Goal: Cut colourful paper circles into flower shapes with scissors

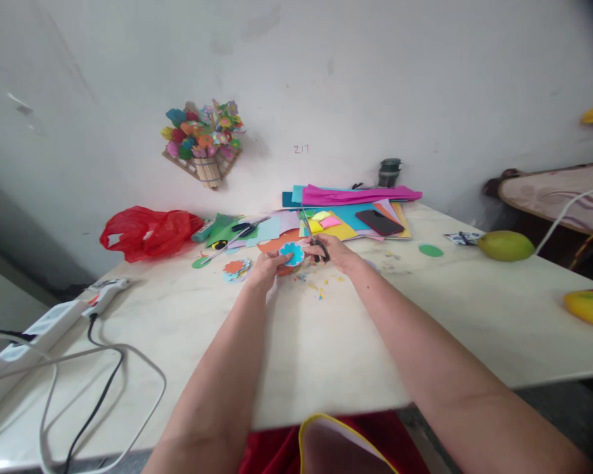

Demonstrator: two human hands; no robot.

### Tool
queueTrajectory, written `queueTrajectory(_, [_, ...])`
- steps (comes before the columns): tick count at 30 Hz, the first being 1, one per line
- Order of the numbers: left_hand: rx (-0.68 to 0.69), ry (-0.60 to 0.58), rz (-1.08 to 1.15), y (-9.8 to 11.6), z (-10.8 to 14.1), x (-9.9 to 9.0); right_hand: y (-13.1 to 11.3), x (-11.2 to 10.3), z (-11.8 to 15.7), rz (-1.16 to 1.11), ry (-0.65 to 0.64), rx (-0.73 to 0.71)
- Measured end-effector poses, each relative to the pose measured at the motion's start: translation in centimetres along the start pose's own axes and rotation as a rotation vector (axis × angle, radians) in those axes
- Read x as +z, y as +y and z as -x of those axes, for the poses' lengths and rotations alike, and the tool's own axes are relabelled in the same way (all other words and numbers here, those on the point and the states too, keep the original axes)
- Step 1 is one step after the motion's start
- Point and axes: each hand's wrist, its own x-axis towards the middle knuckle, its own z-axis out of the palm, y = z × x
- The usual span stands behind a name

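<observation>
Between the fingertips of my left hand [265, 268] is a blue scalloped paper flower [291, 250] with a pale edge. My right hand [337, 254] is closed round dark-handled scissors [319, 247], their blades pointing up and away, just right of the flower. Whether the blades touch the paper I cannot tell. Small yellow, orange and blue paper scraps [321, 287] lie on the table below my hands. To the left sits a stack of scalloped paper flowers [234, 267], orange on top. Behind my hands is orange paper [282, 241], partly covered.
A second pair of scissors [244, 229] lies among coloured sheets [274, 228]. A phone [379, 222] rests on more paper. At the left are a red plastic bag [148, 232] and a corded power strip [54, 322]. A green paper circle [430, 250] and mango-like fruit [506, 245] lie right.
</observation>
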Motion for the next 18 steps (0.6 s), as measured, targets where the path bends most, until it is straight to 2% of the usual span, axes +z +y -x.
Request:
queueTrajectory(4, [-0.043, -0.108, -0.063, -0.08, 0.17, 0.22, -0.42, 0.7, 0.17, -0.051, 0.035, -0.044])
queueTrajectory(10, [-0.072, -0.189, -0.127, 0.46, 0.78, 0.83, 0.04, 0.8, -0.05, -0.04, -0.042, -0.067])
queueTrajectory(18, [-0.067, -0.197, -0.103, 0.25, 0.62, 0.78, 0.0, 0.99, -0.06, -0.038, -0.031, -0.072])
